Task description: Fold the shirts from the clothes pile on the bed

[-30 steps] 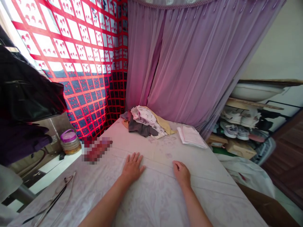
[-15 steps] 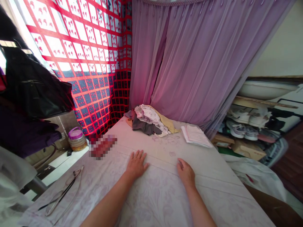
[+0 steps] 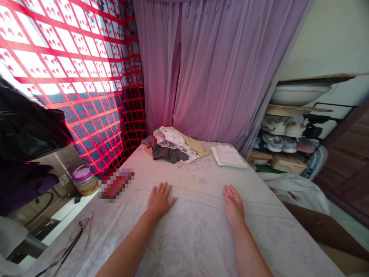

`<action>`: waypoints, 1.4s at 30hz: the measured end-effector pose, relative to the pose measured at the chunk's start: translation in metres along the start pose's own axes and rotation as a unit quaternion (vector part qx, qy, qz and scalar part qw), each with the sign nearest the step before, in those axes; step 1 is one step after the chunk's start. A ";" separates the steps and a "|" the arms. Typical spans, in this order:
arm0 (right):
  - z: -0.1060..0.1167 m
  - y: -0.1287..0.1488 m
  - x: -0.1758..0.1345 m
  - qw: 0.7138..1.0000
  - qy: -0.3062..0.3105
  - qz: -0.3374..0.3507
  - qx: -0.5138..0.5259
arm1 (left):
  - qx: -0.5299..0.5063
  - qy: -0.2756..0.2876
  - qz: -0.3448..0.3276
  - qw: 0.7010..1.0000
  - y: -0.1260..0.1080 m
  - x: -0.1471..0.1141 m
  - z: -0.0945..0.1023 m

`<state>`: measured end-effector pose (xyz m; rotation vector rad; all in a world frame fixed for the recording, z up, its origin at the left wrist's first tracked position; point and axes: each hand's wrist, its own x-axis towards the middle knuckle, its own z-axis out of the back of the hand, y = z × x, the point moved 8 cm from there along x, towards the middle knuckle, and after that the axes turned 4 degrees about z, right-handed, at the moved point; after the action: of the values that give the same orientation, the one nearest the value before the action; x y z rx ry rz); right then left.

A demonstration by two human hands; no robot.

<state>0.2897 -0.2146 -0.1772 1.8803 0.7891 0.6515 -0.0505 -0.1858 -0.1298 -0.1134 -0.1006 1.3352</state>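
Floral cloth (image 3: 191,234) underlies the left hand (image 3: 159,199), fingers spread; right hand (image 3: 233,204), fingers together; box (image 3: 259,157) markings unreadably small.

A reddish item (image 3: 117,185) is pixelated, the cloth (image 3: 193,234) cropped below.

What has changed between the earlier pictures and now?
The right hand has shifted rightward, farther from the left hand, and its curled fingers have straightened somewhat. Nothing was visibly grasped or released. The left hand stays spread on the patterned cloth; the fabric pile and white folded stack are unmoved.
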 end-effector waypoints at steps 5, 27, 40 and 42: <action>0.010 0.000 0.003 0.988 0.009 -0.082 0.130 | 0.014 -0.007 -0.003 1.000 0.000 0.002 0.000; 0.004 0.007 0.000 0.978 0.014 -0.126 0.167 | 0.022 -0.011 -0.007 1.000 0.000 0.002 0.001; 0.002 0.003 0.002 0.973 0.014 -0.151 0.174 | 0.044 -0.016 -0.017 0.999 0.004 0.006 -0.004; 0.001 0.003 0.001 0.970 0.013 -0.157 0.187 | 0.047 -0.017 -0.017 0.999 0.003 0.005 -0.002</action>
<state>0.2913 -0.2155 -0.1749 2.0195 1.2665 0.3438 -0.0522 -0.1801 -0.1322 -0.0098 -0.0686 1.3059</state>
